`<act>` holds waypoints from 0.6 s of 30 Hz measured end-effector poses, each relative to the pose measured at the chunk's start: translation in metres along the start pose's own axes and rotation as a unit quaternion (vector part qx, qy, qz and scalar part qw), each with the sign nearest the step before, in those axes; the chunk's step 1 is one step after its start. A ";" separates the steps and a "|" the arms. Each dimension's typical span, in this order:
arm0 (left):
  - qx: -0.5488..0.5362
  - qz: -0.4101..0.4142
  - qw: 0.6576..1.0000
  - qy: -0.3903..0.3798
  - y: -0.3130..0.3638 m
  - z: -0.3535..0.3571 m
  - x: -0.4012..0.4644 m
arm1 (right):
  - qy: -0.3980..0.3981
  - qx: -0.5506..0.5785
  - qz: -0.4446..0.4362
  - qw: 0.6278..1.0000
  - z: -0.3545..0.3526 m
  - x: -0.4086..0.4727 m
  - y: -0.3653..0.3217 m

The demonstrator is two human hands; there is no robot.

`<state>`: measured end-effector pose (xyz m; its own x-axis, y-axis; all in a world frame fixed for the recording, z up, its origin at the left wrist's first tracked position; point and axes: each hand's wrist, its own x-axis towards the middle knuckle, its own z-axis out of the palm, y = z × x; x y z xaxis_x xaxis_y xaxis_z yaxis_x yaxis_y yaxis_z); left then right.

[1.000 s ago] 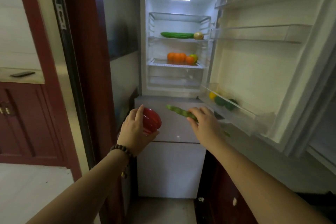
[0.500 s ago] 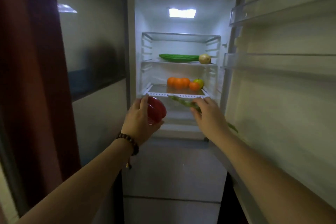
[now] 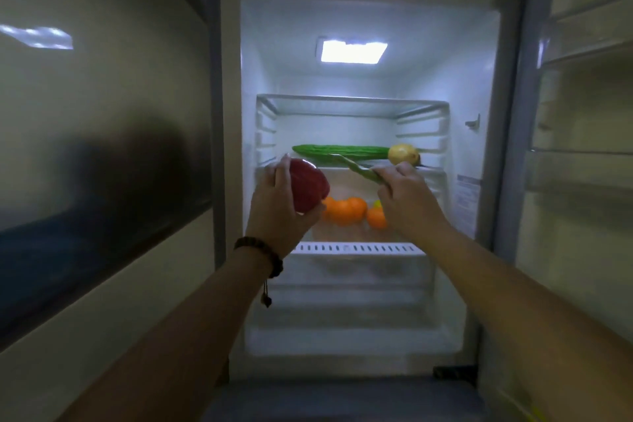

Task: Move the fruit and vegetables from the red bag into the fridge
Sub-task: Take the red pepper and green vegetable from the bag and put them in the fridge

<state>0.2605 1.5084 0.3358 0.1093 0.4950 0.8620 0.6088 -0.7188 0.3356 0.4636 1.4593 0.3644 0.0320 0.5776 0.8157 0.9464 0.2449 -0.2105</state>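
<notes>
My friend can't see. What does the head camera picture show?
Two hands reach into an open fridge: the left hand holds a red pepper, the right hand a green bean pod. Oranges sit behind them.

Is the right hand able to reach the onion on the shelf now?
Probably not to grasp it: the right hand sits just below the onion with nothing between, but it already grips a green bean pod.
</notes>
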 end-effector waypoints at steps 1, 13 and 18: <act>-0.001 0.007 1.000 0.003 -0.009 0.007 0.013 | 0.005 -0.011 0.000 1.000 0.006 0.013 0.006; -0.031 0.016 0.999 0.030 -0.069 0.074 0.099 | -0.089 -0.051 -0.022 0.994 0.080 0.160 0.051; -0.056 0.041 0.996 0.061 -0.077 0.086 0.101 | -0.199 -0.092 -0.021 0.975 0.127 0.222 0.054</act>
<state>0.2923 1.6560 0.3643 0.0545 0.3732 0.9262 0.5097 -0.8080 0.2956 0.4814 1.6998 0.4660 -0.1011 0.8354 0.5402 0.9871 0.1520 -0.0504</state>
